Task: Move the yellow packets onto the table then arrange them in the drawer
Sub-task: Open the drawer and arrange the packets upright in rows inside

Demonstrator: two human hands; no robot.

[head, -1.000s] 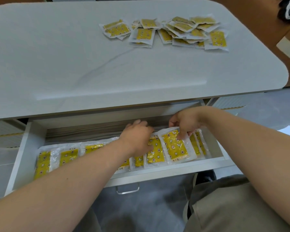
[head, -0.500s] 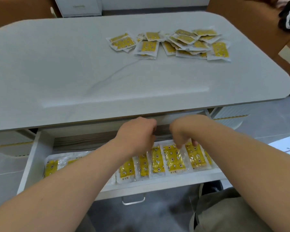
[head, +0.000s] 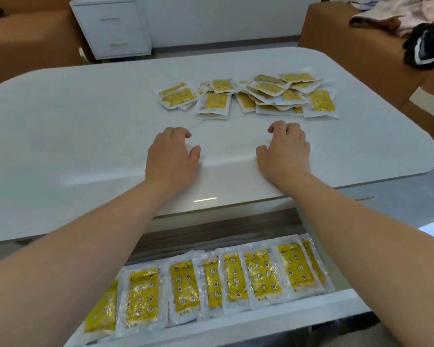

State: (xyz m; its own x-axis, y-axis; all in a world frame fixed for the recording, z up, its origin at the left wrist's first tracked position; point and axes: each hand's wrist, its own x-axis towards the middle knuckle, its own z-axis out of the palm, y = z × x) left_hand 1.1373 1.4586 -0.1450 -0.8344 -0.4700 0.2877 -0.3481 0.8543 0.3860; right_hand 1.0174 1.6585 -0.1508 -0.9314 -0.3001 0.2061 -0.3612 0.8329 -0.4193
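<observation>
Several yellow packets (head: 263,95) in clear wrappers lie in a loose heap on the far half of the white table (head: 73,126). Below the table's near edge the drawer (head: 311,306) stands pulled out, with a row of several yellow packets (head: 186,289) laid side by side in it, overlapping. My left hand (head: 172,156) and my right hand (head: 285,151) hover over the table, palms down, a little short of the heap. Their fingers are loosely curled and hold nothing.
A white cabinet with two drawers (head: 113,26) stands behind the table. Brown boxes (head: 356,38) flank the table on both sides; clothes (head: 416,23) lie on the right one. Grey floor shows at the right.
Both hands have left the drawer's packets and risen forward over the table toward the heap. The camera has tilted up, showing more of the room.
</observation>
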